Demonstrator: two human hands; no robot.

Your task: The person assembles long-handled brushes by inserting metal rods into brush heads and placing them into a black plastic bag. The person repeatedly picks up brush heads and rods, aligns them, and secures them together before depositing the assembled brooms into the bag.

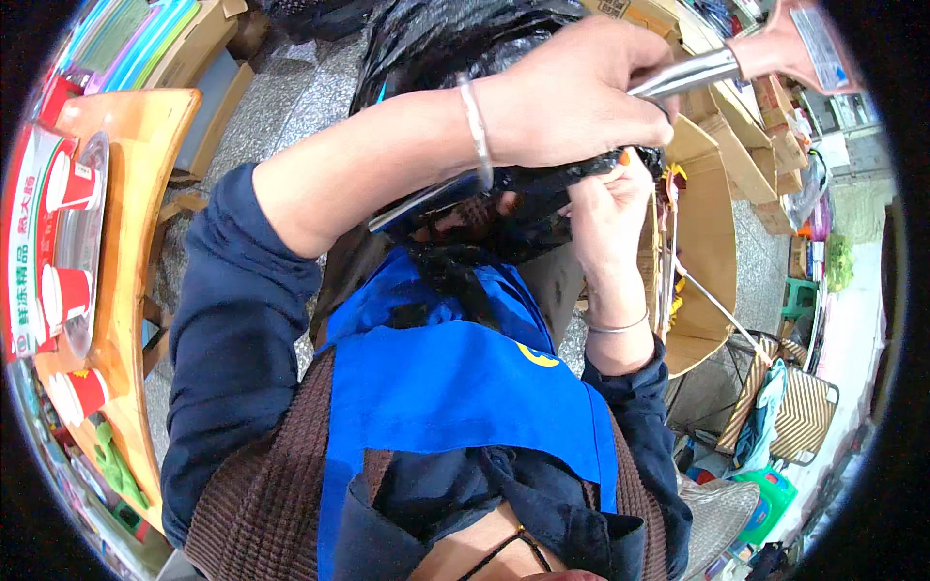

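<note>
My left hand (581,97) reaches across to the right, its fingers closed round the shiny metal handle of a tool with a pink plastic end (790,53); the tool's exact kind cannot be made out. Crumpled glossy black plastic, apparently a large bag (417,48), spreads in front of me and under my left wrist. Just below that hand, my right hand (610,218) pinches the gathered black plastic between its fingers. A small orange spot shows by those fingertips. My blue apron (436,387) hangs below the bag.
A wooden table (170,126) at left holds red-and-white paper cups (66,295) and a clear oval tray (94,232). An open cardboard box (712,223) stands close to my right hand, with more cardboard beyond. A striped folded item (804,416) and green container (770,504) are lower right.
</note>
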